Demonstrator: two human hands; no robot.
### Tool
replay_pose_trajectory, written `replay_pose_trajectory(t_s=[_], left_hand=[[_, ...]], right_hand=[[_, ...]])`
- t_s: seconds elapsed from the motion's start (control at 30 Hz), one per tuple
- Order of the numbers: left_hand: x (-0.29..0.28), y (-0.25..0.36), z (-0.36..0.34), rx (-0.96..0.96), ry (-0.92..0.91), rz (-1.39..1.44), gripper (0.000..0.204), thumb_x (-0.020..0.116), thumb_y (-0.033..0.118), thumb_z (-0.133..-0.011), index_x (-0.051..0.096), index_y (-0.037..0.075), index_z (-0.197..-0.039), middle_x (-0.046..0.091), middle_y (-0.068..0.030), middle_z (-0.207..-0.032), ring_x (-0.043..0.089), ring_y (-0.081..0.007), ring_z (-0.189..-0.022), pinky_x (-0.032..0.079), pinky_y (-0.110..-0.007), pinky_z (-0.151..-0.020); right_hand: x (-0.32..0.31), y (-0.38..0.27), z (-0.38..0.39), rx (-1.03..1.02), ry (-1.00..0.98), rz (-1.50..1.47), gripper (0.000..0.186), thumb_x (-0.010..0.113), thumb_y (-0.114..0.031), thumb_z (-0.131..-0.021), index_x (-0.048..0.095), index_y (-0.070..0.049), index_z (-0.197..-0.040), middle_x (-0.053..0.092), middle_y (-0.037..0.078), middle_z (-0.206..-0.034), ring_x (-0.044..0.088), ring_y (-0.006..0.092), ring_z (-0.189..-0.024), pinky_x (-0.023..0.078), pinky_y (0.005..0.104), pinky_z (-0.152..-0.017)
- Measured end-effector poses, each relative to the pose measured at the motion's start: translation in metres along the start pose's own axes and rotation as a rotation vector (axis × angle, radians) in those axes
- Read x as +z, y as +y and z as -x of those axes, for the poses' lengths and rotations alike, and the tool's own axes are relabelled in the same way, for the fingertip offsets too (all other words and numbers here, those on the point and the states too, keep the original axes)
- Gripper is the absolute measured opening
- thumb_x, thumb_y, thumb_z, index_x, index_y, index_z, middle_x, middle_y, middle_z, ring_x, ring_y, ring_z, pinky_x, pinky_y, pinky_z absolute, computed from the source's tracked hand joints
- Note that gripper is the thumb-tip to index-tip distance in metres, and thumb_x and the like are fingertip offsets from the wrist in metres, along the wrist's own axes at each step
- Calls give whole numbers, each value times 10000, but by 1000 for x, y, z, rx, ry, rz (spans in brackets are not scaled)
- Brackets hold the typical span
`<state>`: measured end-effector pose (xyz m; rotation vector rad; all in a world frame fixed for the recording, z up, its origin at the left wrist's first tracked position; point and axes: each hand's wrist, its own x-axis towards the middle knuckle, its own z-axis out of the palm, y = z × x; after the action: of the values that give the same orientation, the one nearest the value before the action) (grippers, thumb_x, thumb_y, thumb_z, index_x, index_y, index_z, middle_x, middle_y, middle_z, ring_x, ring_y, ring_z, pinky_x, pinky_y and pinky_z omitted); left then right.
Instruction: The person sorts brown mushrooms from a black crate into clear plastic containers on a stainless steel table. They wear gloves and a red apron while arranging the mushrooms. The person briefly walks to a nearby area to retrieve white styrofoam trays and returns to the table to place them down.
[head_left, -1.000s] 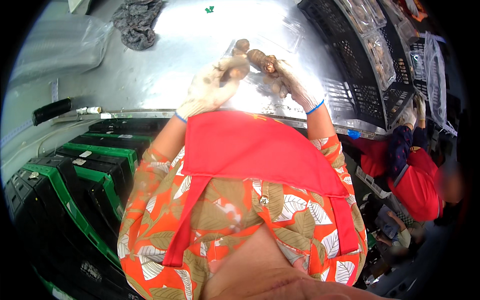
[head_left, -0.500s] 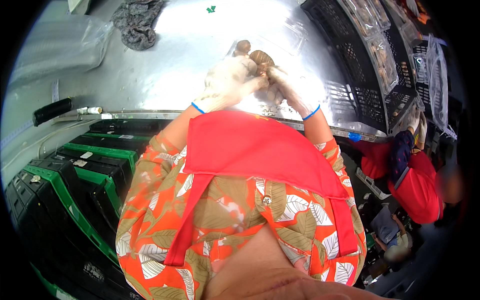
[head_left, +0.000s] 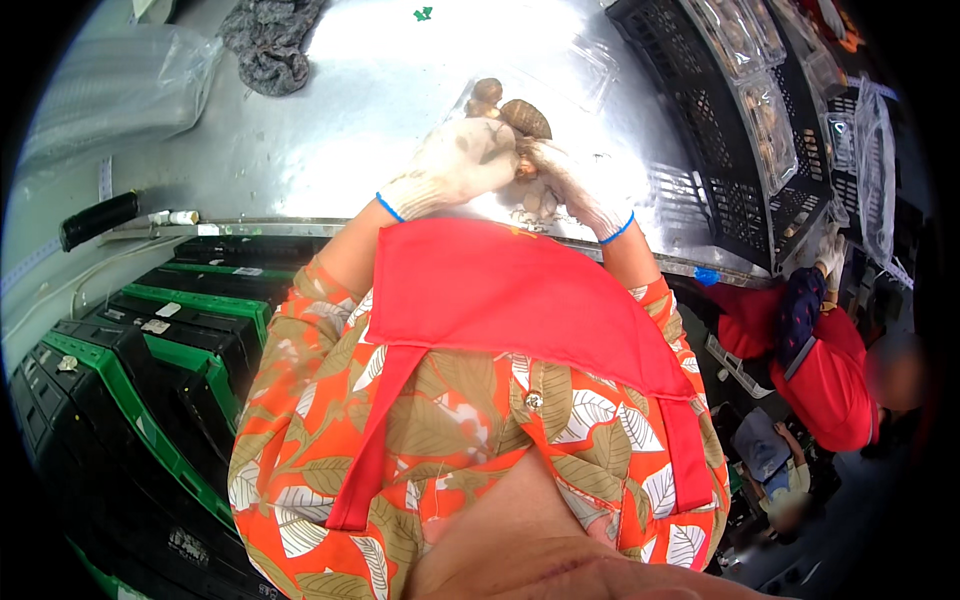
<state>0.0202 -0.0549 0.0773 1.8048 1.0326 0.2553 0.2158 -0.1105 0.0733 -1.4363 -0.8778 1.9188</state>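
Observation:
Both my hands wear white knit gloves with blue cuff edges and meet over the steel table (head_left: 370, 120). Between the fingertips of my left hand (head_left: 455, 165) and my right hand (head_left: 580, 180) is a small brown taro root (head_left: 525, 165), mostly hidden by the gloves. Just beyond the fingers lies a larger ringed taro root (head_left: 526, 118). A knobbly brown taro root (head_left: 486, 92) rests to its left. Pale brownish bits (head_left: 535, 203) lie on the steel below my hands. Behind the roots is a clear plastic container (head_left: 590, 75), blurred by glare.
Black crates (head_left: 690, 130) with clear packs (head_left: 768, 125) stand at the right. A grey cloth (head_left: 270, 45) and plastic film (head_left: 120, 85) lie at the left. Black and green crates (head_left: 150, 370) are stacked lower left. A co-worker in red (head_left: 830, 360) works at the right.
My hands have turned slightly around the small taro root, and more of the larger ringed one shows beyond my fingers. The co-worker's gloved hands have shifted a little.

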Motion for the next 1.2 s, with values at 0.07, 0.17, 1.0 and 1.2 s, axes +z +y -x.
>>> replay_pose_trajectory(t_s=[0.07,0.17,1.0,1.2], left_hand=[[3,-4,-4,30,67,-8,174,586,192,-873,615,35,-806,574,-69,-720,516,-122,-653,457,-305,-633],[7,-1,-9,-78,150,43,166,588,196,-865,640,44,-822,586,-93,-721,546,-158,-653,467,-316,-643],[12,15,-4,168,233,-38,125,614,107,-835,693,59,-920,652,-84,-847,644,-202,-785,506,-311,-715],[15,11,-6,229,256,-382,85,612,146,-812,674,96,-837,636,-80,-808,622,-275,-766,500,-366,-680]], right_hand=[[-5,4,-3,25,-67,-87,368,490,-304,-965,562,13,-1138,592,82,-966,610,136,-650,476,235,-462],[-10,12,-2,16,-105,-364,376,484,-326,-974,541,4,-1145,594,100,-1005,622,165,-796,522,273,-603],[-1,15,-4,-71,100,-250,465,427,-509,-972,517,-67,-1084,580,104,-869,572,147,-527,446,240,-420],[5,18,-3,-174,243,-1,380,488,-389,-969,579,-27,-1040,583,80,-864,566,127,-513,439,221,-419]])
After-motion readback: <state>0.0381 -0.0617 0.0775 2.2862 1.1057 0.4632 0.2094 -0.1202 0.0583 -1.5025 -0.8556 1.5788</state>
